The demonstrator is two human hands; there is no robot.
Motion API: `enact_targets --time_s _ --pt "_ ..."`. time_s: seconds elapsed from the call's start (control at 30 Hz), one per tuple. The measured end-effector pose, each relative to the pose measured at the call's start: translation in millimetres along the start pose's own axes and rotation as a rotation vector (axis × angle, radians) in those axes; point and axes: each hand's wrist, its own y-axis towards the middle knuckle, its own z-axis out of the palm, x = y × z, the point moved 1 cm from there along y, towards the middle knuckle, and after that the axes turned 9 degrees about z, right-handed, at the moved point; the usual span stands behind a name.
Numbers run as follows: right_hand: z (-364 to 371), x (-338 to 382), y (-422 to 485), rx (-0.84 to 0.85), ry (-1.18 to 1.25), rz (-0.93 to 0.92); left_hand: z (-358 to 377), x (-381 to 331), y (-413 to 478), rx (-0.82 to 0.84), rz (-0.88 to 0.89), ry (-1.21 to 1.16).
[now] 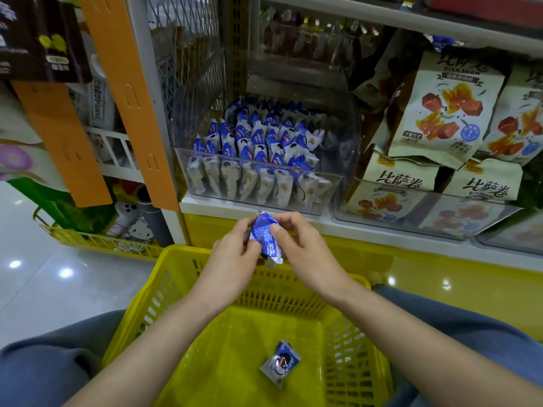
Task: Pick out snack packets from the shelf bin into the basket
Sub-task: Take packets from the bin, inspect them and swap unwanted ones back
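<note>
Both hands up front of the shelf, over the far rim of the yellow basket (176, 255), sharing one blue-and-white snack packet (266, 237). The left hand (235, 254) has its grip closed on the packet's left edge, thumb and fingertips pinching the wrapper. The right hand (305, 251) grips the right side, thumb flat on the printed face, other fingers curled behind. The packet is roughly upright, tilted a bit, crimped top end pointing at the shelf ledge (211, 208), bottom end just above the basket rim – not in the basket, not in the bin. A second packet (280, 362) of the same kind lies flat on the basket floor, near centre, face up, cookie picture visible. The basket sits between the person's legs, blue-grey trousers (44, 371) on either side. Straight ahead on the ledge is a clear plastic shelf bin (351, 142), open top, packed w/ rows of matching blue/white packets (258, 142) standing on end, front row pressed against the clear front wall. To the right of the bin, beige bags w/ red-orange food pics (435, 113) are stacked and leaning, some in a second clear bin below them. To the left, two orange slotted strips (129, 98) hang diagonally across the shelf upright. Behind them, at floor level – a yellow wire basket (97, 240) w/ misc. goods, incl. a cartoon-cat item. Glossy pale floor (58, 289) w/ light reflections at far left. Text on the packets is too small to read.
</note>
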Motion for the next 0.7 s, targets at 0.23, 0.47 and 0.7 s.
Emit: enact_targets --time_s 0.23,0.47,0.7 --pt "0 1 3 -0.032 0.105 0.134 8 2 1 -0.012 -0.034 -0.206" --pt "-4 6 1 0.060 0.132 0.098 0 -3 -4 0.053 0.109 -0.036" --pt "-8 2 9 0.016 0.090 0.108 0 -9 -1 0.079 -0.009 -0.242"
